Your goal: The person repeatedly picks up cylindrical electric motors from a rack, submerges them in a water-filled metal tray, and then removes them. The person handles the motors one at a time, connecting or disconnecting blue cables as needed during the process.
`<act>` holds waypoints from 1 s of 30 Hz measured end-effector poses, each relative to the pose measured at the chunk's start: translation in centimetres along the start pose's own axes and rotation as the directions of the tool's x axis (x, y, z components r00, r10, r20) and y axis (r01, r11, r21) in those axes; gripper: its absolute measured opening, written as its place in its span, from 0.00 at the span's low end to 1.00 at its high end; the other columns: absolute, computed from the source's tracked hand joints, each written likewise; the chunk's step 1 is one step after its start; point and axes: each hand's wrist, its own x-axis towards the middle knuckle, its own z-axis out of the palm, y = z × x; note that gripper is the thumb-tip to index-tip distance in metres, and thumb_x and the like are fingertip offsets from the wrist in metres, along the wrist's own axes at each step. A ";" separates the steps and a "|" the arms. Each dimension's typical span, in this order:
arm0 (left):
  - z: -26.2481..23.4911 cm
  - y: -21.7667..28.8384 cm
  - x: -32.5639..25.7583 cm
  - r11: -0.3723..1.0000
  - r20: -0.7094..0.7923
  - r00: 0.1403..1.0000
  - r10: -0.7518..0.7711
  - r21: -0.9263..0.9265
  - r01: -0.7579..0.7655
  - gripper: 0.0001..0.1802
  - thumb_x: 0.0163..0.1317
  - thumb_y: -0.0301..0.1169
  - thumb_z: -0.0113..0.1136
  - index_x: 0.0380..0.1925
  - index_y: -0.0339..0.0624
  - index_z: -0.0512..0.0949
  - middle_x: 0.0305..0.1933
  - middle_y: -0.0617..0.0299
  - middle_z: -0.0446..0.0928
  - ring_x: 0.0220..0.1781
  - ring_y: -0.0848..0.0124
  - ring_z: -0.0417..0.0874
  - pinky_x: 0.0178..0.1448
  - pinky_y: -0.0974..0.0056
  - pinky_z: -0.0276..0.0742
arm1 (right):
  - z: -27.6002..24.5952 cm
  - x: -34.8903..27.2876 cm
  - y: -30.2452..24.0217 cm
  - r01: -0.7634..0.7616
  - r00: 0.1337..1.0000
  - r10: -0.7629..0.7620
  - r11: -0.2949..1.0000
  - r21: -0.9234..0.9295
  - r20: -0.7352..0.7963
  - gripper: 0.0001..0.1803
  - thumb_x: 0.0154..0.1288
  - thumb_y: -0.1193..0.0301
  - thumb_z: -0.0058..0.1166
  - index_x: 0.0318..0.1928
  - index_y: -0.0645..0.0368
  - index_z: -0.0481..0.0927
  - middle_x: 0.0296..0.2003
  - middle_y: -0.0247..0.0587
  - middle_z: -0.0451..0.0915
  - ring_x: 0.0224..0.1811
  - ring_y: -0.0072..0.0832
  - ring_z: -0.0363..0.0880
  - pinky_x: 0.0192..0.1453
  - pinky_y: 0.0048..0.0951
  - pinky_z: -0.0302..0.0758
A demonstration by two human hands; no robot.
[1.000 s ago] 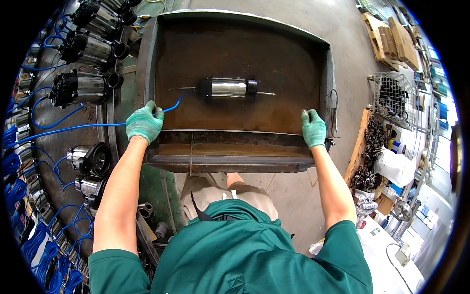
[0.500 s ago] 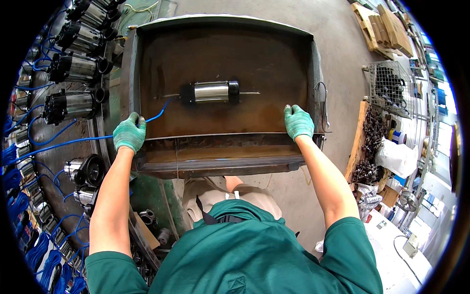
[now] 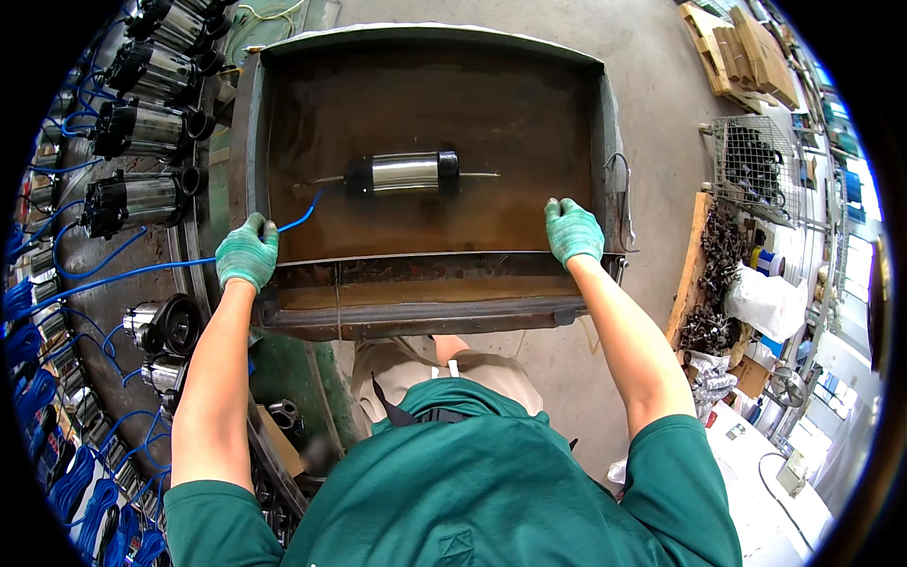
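Note:
A pump with a shiny steel cylinder [image 3: 404, 173] and black ends lies crosswise in the brown water of a dark metal tank [image 3: 248, 142]. Thin rods stick out from both of its ends. A blue cable [image 3: 142, 275] runs from the left to my left hand [image 3: 248, 253] and on into the water beside the pump. That hand, in a green glove, is closed around the cable at the tank's left side. My right hand [image 3: 573, 232], gloved likewise, is at the near right corner of the tank with its fingers curled together; whatever they grip is hidden.
Several steel pumps [image 3: 142, 201] with blue cables stand on a bench along the left. A narrow trough [image 3: 425, 295] forms the tank's near side. At the right are a wire basket [image 3: 756, 170], a white sack [image 3: 767, 302] and a white table [image 3: 756, 472].

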 end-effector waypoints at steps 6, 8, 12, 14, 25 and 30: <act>0.0 0.0 0.0 1.000 0.000 1.000 0.002 0.008 -0.002 0.18 0.76 0.50 0.52 0.44 0.50 0.82 0.39 0.42 0.87 0.46 0.38 0.86 0.52 0.38 0.81 | -0.1 -0.1 -0.1 -0.008 1.000 0.008 1.000 0.001 0.018 0.27 0.80 0.45 0.42 0.53 0.50 0.86 0.50 0.55 0.88 0.56 0.55 0.85 0.62 0.55 0.81; 0.0 0.0 0.0 1.000 -0.002 1.000 -0.003 0.016 0.003 0.18 0.76 0.50 0.52 0.44 0.50 0.82 0.39 0.42 0.87 0.47 0.38 0.87 0.52 0.38 0.81 | 0.0 0.1 0.0 -0.011 1.000 0.011 1.000 -0.001 0.017 0.27 0.80 0.45 0.42 0.53 0.50 0.86 0.50 0.55 0.88 0.56 0.55 0.85 0.62 0.55 0.81; 0.3 -0.4 0.2 1.000 -0.007 1.000 0.010 0.004 -0.010 0.18 0.76 0.50 0.52 0.45 0.50 0.82 0.39 0.42 0.87 0.46 0.38 0.87 0.52 0.38 0.81 | 0.0 0.0 -0.1 -0.004 1.000 0.004 1.000 -0.003 0.011 0.27 0.80 0.45 0.42 0.52 0.50 0.86 0.50 0.55 0.88 0.56 0.55 0.85 0.61 0.55 0.81; 0.2 -0.1 0.0 1.000 -0.014 1.000 0.006 0.008 -0.006 0.18 0.76 0.50 0.51 0.45 0.50 0.82 0.39 0.42 0.87 0.46 0.38 0.87 0.52 0.38 0.81 | 0.0 0.0 0.0 -0.007 1.000 0.007 1.000 -0.005 0.006 0.27 0.80 0.45 0.42 0.52 0.50 0.86 0.49 0.55 0.88 0.56 0.55 0.86 0.61 0.55 0.81; 0.0 -0.1 0.0 1.000 0.013 1.000 -0.001 0.027 0.000 0.18 0.76 0.50 0.51 0.46 0.51 0.83 0.40 0.43 0.87 0.47 0.40 0.87 0.52 0.39 0.82 | 0.2 0.2 0.1 -0.001 1.000 0.001 1.000 -0.008 0.028 0.27 0.80 0.45 0.42 0.53 0.50 0.86 0.50 0.55 0.88 0.56 0.56 0.85 0.61 0.55 0.80; -0.3 0.1 -0.1 1.000 0.016 1.000 -0.006 0.016 0.006 0.18 0.76 0.49 0.52 0.46 0.51 0.83 0.41 0.44 0.88 0.47 0.40 0.87 0.53 0.40 0.82 | 0.3 0.3 0.1 0.007 1.000 -0.007 1.000 -0.005 0.012 0.27 0.80 0.45 0.43 0.53 0.51 0.86 0.50 0.54 0.88 0.56 0.56 0.85 0.62 0.55 0.80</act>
